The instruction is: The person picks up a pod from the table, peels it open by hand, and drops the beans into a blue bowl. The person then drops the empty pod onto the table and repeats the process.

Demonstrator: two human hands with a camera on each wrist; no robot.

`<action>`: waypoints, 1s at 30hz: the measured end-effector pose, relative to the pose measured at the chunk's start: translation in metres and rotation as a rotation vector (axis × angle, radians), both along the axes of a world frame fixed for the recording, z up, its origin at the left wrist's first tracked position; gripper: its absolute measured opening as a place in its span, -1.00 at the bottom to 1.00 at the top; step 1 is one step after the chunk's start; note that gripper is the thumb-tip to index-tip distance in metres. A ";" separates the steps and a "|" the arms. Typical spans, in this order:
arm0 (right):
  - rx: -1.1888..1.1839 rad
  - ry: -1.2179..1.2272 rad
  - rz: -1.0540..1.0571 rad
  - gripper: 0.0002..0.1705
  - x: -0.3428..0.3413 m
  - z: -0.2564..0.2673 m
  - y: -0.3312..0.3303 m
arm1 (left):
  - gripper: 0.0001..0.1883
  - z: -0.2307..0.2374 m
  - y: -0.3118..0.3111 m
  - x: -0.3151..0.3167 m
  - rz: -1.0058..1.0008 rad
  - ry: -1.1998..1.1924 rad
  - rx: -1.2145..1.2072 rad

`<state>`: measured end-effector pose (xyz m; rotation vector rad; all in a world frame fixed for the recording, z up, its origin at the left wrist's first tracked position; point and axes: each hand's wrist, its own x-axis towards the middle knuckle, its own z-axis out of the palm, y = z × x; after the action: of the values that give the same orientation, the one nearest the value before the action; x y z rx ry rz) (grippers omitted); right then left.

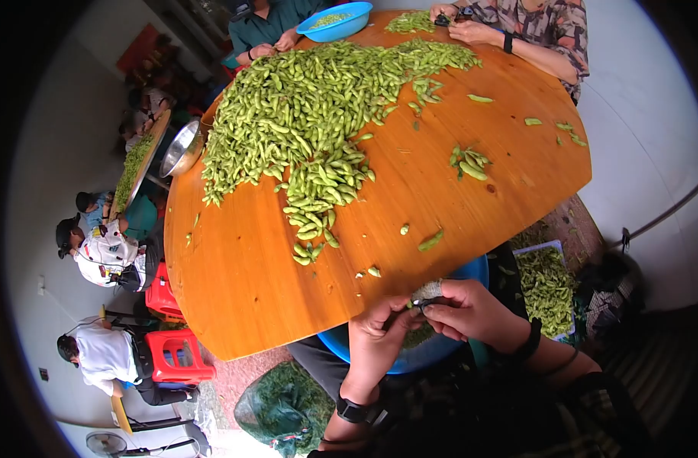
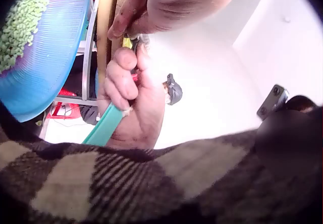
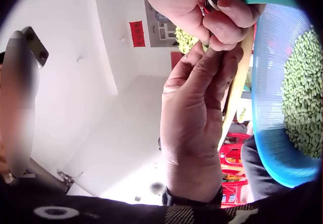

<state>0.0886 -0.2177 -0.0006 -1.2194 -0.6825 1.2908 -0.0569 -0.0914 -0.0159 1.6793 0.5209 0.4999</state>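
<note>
Both hands meet in front of the table edge, over a blue plastic basin (image 3: 267, 133) holding shelled green beans (image 3: 305, 93). My left hand (image 1: 379, 336) pinches a green soybean pod (image 1: 411, 304), mostly hidden by the fingers. Against it, my right hand (image 1: 475, 313) grips a small dark tool (image 1: 423, 303), its exact kind covered by the curled fingers. A teal strip (image 2: 103, 125) sticks out below the right palm. Grey wrapping (image 1: 427, 290) covers a right fingertip. A large heap of soybean pods (image 1: 311, 114) spreads over the wooden table (image 1: 249, 267).
Loose pods (image 1: 469, 162) lie scattered on the table's near and right side. Two people sit across, beside another blue basin (image 1: 336, 21). A metal bowl (image 1: 182, 149) stands at the left edge. On the floor are a crate of pods (image 1: 546, 286) and a green net bag (image 1: 284, 408).
</note>
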 end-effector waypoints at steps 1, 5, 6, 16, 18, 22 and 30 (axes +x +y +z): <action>-0.027 0.005 -0.017 -0.80 -0.002 0.005 0.000 | -0.80 0.001 0.001 0.000 -0.028 -0.041 -0.195; -0.056 0.010 -0.011 -0.79 -0.002 0.014 -0.002 | -0.78 -0.001 0.002 -0.003 -0.061 -0.076 -0.555; -0.057 0.009 -0.010 -0.79 -0.001 0.015 -0.002 | -0.78 -0.003 0.003 -0.004 -0.059 -0.077 -0.556; 0.015 -0.338 0.007 -0.88 -0.007 0.010 -0.005 | -0.91 0.005 -0.004 -0.007 -0.024 0.015 -0.416; 0.023 -0.371 0.012 -0.89 -0.009 0.009 -0.005 | -0.91 -0.003 -0.006 -0.010 0.000 0.019 -0.360; -0.040 -0.239 0.051 -0.90 -0.009 0.010 -0.003 | -0.85 -0.016 -0.009 -0.009 0.085 0.004 -0.159; 0.007 -0.336 -0.049 -0.81 -0.002 0.014 -0.002 | -0.76 -0.011 -0.011 -0.023 0.089 0.036 -0.242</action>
<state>0.0862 -0.2194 0.0134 -1.4551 -0.8898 1.0517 -0.0801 -0.1020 -0.0265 1.4405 0.6582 0.4521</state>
